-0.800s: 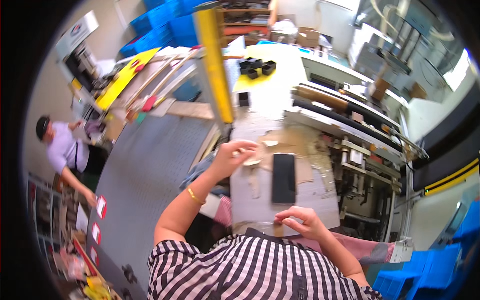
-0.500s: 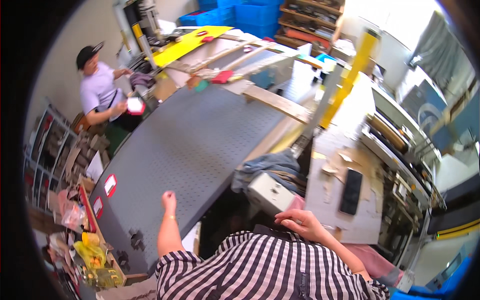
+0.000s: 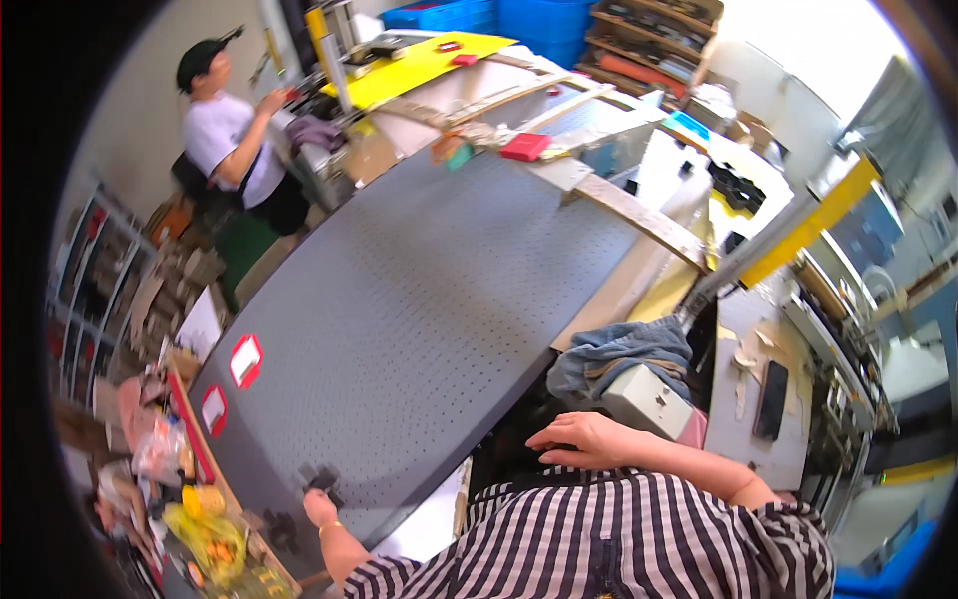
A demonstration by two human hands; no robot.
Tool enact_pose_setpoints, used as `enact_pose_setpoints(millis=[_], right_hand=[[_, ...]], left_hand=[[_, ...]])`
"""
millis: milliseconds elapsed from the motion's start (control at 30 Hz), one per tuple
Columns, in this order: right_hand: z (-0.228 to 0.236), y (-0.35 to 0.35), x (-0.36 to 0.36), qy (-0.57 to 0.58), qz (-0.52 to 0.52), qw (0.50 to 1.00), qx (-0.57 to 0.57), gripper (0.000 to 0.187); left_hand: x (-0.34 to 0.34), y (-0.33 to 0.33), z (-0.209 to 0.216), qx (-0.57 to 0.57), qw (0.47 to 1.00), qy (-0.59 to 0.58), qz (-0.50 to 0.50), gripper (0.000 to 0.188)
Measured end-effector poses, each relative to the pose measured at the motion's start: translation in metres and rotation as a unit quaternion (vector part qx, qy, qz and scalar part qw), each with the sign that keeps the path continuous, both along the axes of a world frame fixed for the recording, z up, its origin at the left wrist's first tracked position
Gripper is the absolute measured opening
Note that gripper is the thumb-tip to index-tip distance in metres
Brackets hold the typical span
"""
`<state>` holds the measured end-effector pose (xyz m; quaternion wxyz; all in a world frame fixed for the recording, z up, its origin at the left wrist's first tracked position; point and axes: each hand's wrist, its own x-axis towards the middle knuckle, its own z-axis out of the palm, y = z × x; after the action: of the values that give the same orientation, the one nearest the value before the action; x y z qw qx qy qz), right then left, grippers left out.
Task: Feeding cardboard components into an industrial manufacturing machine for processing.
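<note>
My left hand [image 3: 321, 507] is at the near left corner of the grey perforated table [image 3: 409, 290]. Its closed fingertips meet the edge of a black irregular flat piece [image 3: 322, 483]; slight blur hides the exact grip. A second black piece [image 3: 279, 531] lies close by, toward the table's edge. In front of my striped shirt hangs my right hand [image 3: 579, 439], its fingers stretched out and nothing in them. Two red-rimmed white pieces [image 3: 245, 361] [image 3: 214, 409] lie along the table's left side.
A person [image 3: 230, 130] stands beyond the left edge, one hand raised with something small and red. A blue-grey cloth [image 3: 629, 354] rests by a white box [image 3: 654, 401] at right. Farther right lies a black phone [image 3: 770, 399]. A yellow bag [image 3: 205, 534] sits at lower left.
My left hand has come back toward me, down to the black piece. My right hand stays near my body. The other person has raised a hand; the view has shifted.
</note>
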<state>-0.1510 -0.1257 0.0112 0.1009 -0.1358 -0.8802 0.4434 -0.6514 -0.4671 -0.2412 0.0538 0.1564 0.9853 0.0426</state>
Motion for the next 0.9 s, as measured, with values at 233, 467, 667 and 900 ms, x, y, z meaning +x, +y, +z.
enact_pose_setpoints(millis=[233,467,667,900], right_hand=[[0.002,-0.018,0.045,-0.003,-0.016,1.000,0.006,0.033],[0.038,-0.027,0.187,0.111,-0.265,0.948,0.138,0.032],[0.063,-0.060,0.334,0.124,-0.413,0.879,0.204,0.035],[0.047,-0.117,0.454,0.132,-0.452,0.882,0.031,0.032]], left_hand=[[0.044,0.143,0.008,0.344,0.884,-0.297,-0.104,0.015],[0.363,0.346,0.252,0.347,0.597,-0.300,-0.658,0.012],[0.577,0.353,0.342,0.215,0.315,-0.243,-0.892,0.011],[0.726,0.357,0.369,0.183,0.147,-0.267,-0.935,0.011]])
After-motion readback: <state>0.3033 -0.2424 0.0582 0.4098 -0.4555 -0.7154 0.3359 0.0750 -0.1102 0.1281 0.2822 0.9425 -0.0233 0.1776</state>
